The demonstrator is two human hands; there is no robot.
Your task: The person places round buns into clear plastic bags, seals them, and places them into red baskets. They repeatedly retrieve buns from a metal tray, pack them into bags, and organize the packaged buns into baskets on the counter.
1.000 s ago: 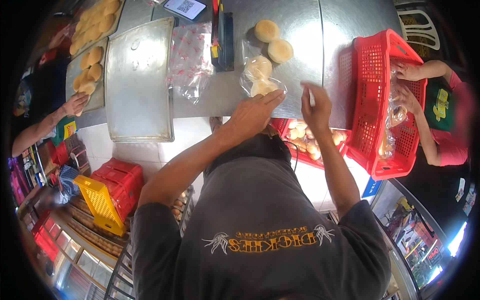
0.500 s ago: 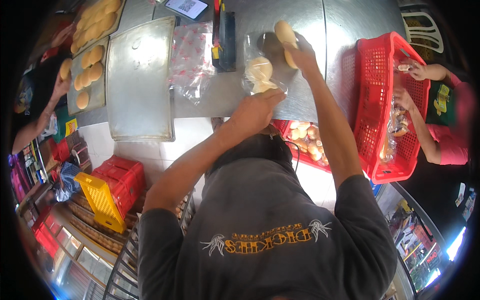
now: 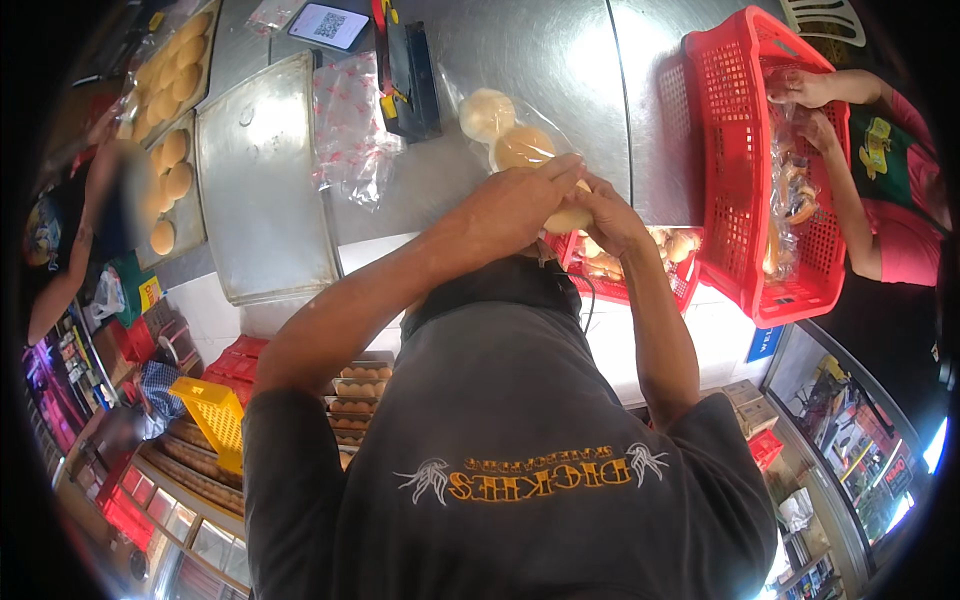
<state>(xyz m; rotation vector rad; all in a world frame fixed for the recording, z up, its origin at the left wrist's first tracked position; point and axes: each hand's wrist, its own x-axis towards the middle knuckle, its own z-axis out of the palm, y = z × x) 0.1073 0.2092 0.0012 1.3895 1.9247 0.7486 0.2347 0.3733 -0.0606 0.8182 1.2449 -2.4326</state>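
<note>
A clear plastic bag [image 3: 556, 122] lies on the steel table in front of me with two round buns [image 3: 524, 148] inside. My left hand [image 3: 525, 203] is closed at the bag's near end, its fingertips pinching the plastic. My right hand [image 3: 612, 213] is closed on another bun [image 3: 568, 218] at the bag's mouth, close against the left fingers. The hands partly hide this bun, and I cannot tell how far inside the bag it sits.
Left of the bag stand a black and red device [image 3: 408, 85], a stack of printed clear bags [image 3: 350, 130], a metal tray [image 3: 268, 190] and trays of buns [image 3: 172, 180]. A phone [image 3: 328, 26] lies behind. At right, a co-worker's hands [image 3: 805, 95] reach into a red crate [image 3: 725, 170]. A red bun crate [image 3: 675, 270] sits below the table edge.
My right hand has come from above the table down toward me, bringing buns to the bag's mouth beside my left hand. The co-worker's hands at right have shifted over the crate.
</note>
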